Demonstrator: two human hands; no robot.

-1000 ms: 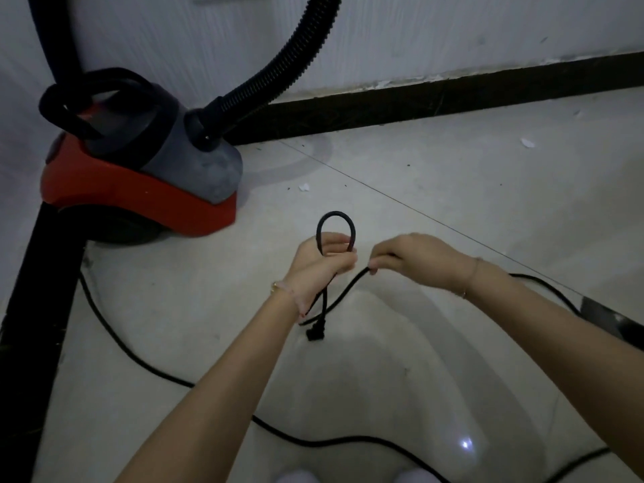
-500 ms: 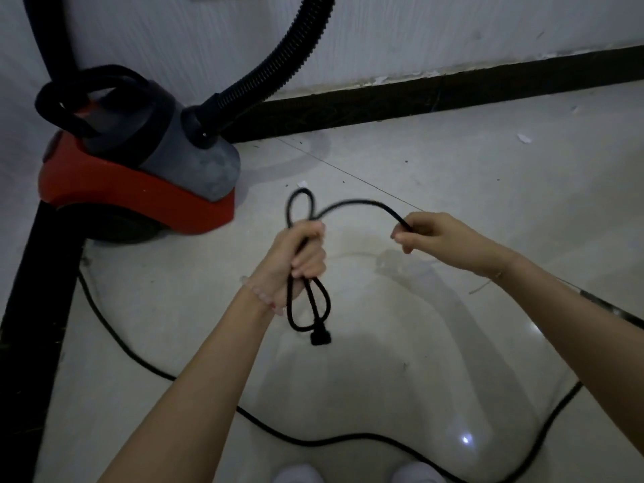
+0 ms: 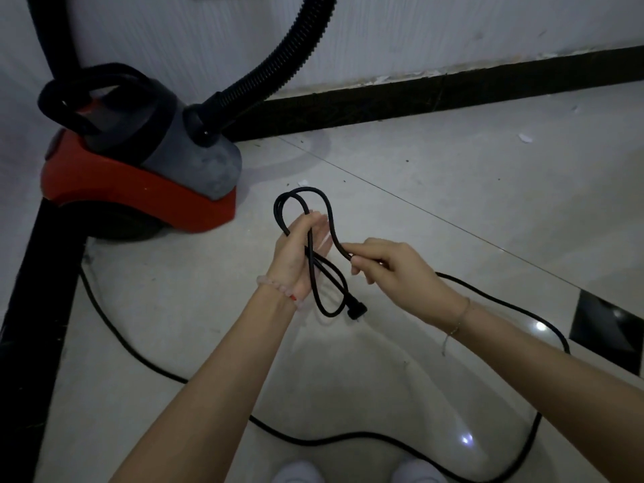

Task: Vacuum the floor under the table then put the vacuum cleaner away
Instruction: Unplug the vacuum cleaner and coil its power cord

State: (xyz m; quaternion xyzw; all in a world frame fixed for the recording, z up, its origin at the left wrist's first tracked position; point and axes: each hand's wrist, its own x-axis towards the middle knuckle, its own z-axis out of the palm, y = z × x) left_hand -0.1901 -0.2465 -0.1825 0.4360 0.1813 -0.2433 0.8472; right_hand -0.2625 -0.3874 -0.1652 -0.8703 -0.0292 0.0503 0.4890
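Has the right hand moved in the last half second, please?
Yes: the right hand, pinching the cord, moved left, nearer the vacuum cleaner and left hand.

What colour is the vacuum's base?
Red base, grey and black upper body; head view.
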